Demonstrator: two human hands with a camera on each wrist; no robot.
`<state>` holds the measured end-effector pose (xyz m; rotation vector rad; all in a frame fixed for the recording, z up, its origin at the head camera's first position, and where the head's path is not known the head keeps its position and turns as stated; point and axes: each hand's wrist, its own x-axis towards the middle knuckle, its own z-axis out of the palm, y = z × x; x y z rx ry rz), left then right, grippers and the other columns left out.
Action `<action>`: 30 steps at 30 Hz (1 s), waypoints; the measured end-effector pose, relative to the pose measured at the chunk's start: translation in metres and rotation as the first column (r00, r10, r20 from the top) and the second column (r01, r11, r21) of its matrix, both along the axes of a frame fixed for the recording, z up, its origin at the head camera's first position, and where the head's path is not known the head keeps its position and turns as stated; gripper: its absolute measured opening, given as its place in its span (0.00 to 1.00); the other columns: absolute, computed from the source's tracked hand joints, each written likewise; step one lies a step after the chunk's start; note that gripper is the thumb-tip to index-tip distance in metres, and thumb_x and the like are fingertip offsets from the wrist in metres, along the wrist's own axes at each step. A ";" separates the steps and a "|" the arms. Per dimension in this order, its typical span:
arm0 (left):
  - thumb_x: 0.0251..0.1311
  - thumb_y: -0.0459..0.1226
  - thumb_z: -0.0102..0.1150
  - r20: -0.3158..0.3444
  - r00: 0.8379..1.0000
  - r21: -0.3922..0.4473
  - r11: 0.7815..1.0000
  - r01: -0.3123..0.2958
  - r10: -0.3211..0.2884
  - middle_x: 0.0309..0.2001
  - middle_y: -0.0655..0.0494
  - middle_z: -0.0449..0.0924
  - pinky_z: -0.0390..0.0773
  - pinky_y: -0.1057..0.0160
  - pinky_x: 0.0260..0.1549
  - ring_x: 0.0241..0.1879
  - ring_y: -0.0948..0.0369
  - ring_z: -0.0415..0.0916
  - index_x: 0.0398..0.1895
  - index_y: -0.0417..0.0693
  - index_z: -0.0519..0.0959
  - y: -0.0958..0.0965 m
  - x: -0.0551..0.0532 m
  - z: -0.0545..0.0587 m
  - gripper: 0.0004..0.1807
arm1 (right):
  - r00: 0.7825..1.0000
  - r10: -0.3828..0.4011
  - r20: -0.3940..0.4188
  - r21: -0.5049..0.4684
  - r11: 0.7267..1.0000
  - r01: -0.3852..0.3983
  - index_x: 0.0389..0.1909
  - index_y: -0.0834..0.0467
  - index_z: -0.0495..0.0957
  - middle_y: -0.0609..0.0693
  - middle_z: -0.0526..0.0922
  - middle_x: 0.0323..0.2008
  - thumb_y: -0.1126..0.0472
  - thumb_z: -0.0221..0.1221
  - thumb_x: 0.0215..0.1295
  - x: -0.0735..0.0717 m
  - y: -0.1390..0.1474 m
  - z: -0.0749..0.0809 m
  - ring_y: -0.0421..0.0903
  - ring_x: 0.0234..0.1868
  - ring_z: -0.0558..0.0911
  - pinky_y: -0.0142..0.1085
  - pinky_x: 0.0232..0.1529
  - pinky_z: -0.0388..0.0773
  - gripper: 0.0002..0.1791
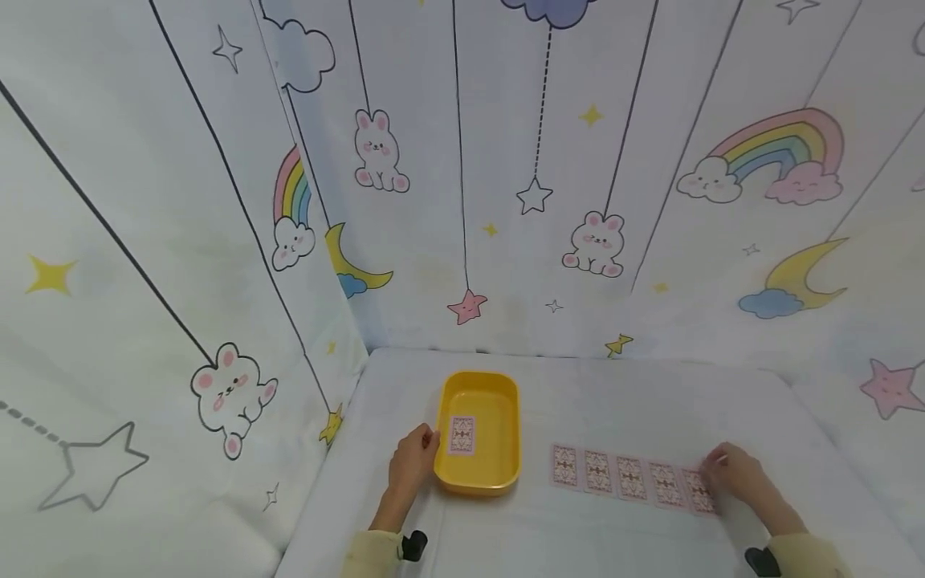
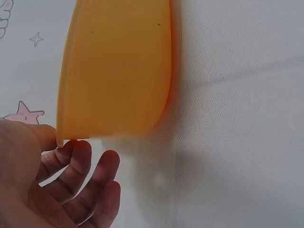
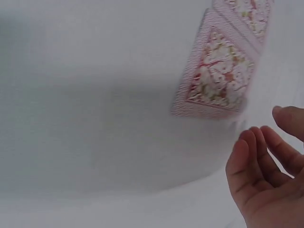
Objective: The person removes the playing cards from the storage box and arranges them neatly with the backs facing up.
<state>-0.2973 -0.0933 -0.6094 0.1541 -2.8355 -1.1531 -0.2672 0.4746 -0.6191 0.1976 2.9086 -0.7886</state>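
Observation:
A yellow plastic tray (image 1: 515,449) stands on the table with one red-and-white patterned playing card (image 1: 462,435) lying in its left part. My left hand (image 1: 414,459) pinches the tray's left rim between thumb and fingers, and the left wrist view shows the tray's side wall (image 2: 118,71) above the fingers. To the tray's right, several playing cards (image 1: 631,478) lie pattern side up in a slanting row. My right hand (image 1: 739,479) is beside the rightmost card (image 1: 698,490). In the right wrist view its thumb and loosely bent fingers (image 3: 237,161) stand apart, with nothing between them.
A white cloth covers the table (image 1: 600,538). Behind it and at the left hang white sheets printed with rabbits, stars, clouds and rainbows (image 1: 780,152). A seam in the cloth (image 2: 237,76) runs near the tray.

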 end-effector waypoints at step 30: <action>0.70 0.43 0.57 -0.018 1.000 -0.009 1.000 -0.022 0.022 0.21 0.63 0.67 0.60 0.67 0.19 0.20 0.66 0.62 0.27 0.52 0.71 0.001 -0.005 -0.005 0.13 | 0.761 0.590 0.269 0.250 0.720 -0.647 0.68 0.65 0.65 0.65 0.70 0.63 0.43 0.73 0.54 -0.112 -0.406 0.041 0.61 0.61 0.74 0.54 0.66 0.70 0.48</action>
